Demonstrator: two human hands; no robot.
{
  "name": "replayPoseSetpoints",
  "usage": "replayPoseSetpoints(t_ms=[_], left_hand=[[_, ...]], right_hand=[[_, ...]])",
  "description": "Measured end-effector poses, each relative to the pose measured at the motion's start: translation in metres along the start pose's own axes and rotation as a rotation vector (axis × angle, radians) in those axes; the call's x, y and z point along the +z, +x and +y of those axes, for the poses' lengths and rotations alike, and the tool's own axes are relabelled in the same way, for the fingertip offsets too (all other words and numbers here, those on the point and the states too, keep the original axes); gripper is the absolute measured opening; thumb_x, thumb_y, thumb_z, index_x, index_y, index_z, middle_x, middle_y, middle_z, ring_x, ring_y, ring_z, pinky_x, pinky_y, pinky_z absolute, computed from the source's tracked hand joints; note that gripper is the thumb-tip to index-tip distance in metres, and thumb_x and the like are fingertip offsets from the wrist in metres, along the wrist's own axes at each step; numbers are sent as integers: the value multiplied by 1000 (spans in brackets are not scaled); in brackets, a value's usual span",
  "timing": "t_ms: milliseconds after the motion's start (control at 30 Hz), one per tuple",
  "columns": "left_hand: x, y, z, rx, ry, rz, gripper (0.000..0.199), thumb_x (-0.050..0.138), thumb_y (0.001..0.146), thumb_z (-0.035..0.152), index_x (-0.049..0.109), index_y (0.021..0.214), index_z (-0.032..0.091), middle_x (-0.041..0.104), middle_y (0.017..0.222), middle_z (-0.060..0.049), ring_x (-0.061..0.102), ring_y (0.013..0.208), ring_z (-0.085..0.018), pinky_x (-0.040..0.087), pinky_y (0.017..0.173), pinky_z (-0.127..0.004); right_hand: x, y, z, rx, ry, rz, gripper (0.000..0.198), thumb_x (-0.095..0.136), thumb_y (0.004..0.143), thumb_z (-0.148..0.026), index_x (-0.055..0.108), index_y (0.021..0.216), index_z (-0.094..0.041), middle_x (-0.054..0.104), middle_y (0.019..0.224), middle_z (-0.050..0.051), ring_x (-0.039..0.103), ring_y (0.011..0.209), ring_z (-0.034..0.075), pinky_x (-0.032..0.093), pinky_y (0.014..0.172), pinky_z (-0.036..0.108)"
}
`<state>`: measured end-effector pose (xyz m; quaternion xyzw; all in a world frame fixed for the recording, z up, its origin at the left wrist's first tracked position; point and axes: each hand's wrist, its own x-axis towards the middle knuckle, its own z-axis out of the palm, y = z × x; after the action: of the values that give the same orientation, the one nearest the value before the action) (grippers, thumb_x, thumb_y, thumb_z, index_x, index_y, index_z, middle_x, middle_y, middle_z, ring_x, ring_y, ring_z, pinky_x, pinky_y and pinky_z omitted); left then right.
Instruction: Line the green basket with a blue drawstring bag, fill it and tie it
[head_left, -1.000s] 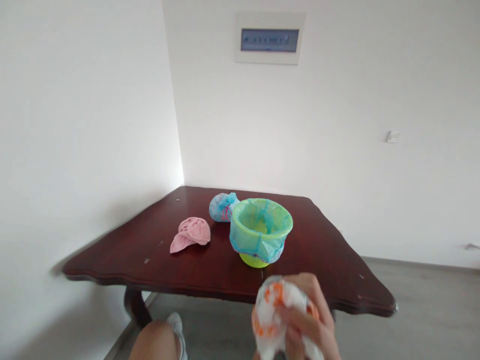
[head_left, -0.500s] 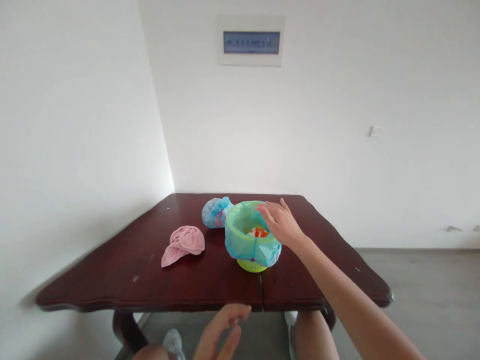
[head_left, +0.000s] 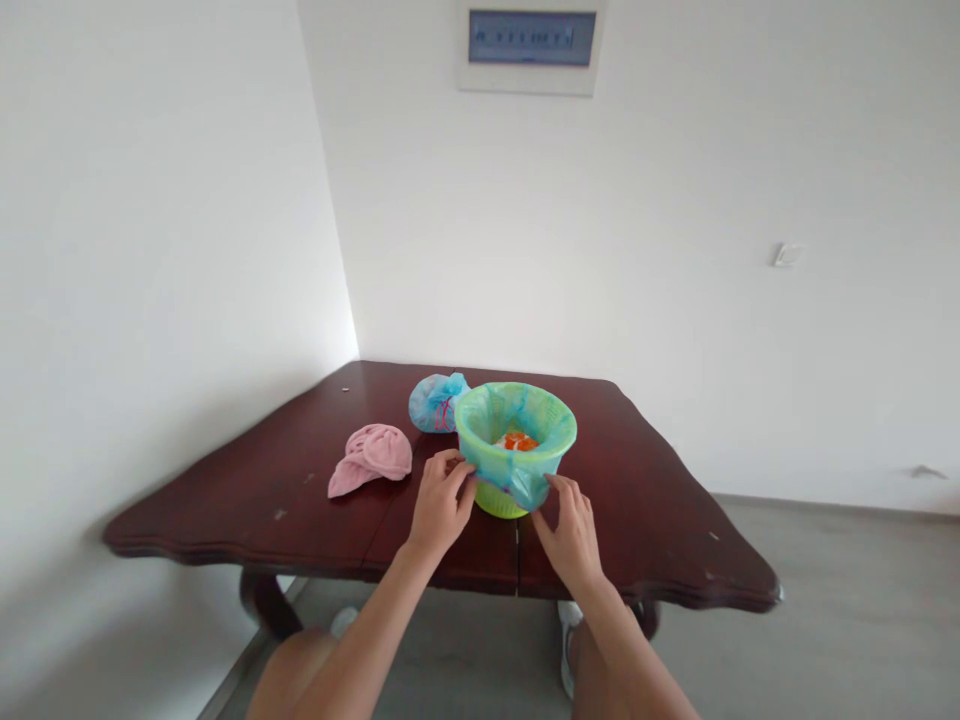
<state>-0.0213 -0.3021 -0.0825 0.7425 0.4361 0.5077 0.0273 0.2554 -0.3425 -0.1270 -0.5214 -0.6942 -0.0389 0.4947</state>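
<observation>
A light green trash bin [head_left: 501, 499] stands upright on the dark table, lined with a thin blue-green garbage bag [head_left: 528, 484] folded out over its rim. Something orange and white [head_left: 517, 441] lies inside the bin; I cannot make out what it is. At the bin's front left, my left hand [head_left: 444, 497] pinches the overhanging edge of the bag between thumb and fingers. My right hand [head_left: 568, 522] grips the same edge at the front right.
The dark red wooden table [head_left: 247, 500] has a wavy edge. A crumpled pink cloth [head_left: 373, 459] lies left of the bin. Behind it sits a tied blue plastic bag [head_left: 433, 404] with red string. White walls [head_left: 675, 200] border the table's back and left.
My left hand has risen from below the table edge to the bag's front left. My right hand has left the bin's right rim and now holds the bag's front edge.
</observation>
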Motion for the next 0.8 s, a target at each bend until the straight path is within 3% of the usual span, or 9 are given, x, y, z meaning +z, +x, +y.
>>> replayPoseSetpoints(t_ms=[133,200,333,433,533,667,800], left_hand=[[-15,14,12,92,-104,-12,19,57,116,33,71,106,25,75,124,-15,66,122,-35,52,113,-51],[-29,24,15,114,-150,-60,20,57,114,36,65,100,26,75,110,-12,67,111,-33,52,106,-48],[-54,60,26,96,-187,-218,27,57,112,46,61,94,26,68,93,-5,63,90,-27,47,88,-40],[-66,92,38,115,-205,-331,32,55,113,46,55,89,25,57,79,1,55,76,-21,38,76,-36],[-74,113,49,218,-131,-364,27,56,110,40,52,87,25,50,75,3,48,72,-19,31,73,-35],[-84,116,60,364,-63,-401,30,58,106,34,45,81,25,44,72,3,43,69,-18,25,71,-36],[-92,109,68,344,-255,-493,35,57,107,31,42,77,23,37,69,5,38,65,-15,26,68,-35]], right_hand=[[-30,28,11,-72,-55,-143,18,60,114,-26,78,117,-27,81,122,10,75,114,33,56,103,51],[-55,44,18,-88,66,-217,23,55,120,-33,77,113,-27,82,120,9,75,110,30,57,100,46],[-97,81,23,-91,260,-262,36,57,122,-48,72,100,-26,74,93,5,68,85,23,54,80,35],[-115,111,12,-70,307,-227,45,55,123,-56,62,90,-26,60,78,0,55,70,18,45,66,31],[-126,133,-7,-134,263,-284,45,53,124,-55,58,89,-26,56,77,-2,50,67,16,40,64,30],[-141,139,-32,-221,194,-418,42,51,125,-50,56,91,-25,59,78,-2,50,67,16,37,67,32],[-151,127,-48,-175,262,-524,44,51,126,-52,54,91,-25,55,78,-2,49,69,15,35,68,33]])
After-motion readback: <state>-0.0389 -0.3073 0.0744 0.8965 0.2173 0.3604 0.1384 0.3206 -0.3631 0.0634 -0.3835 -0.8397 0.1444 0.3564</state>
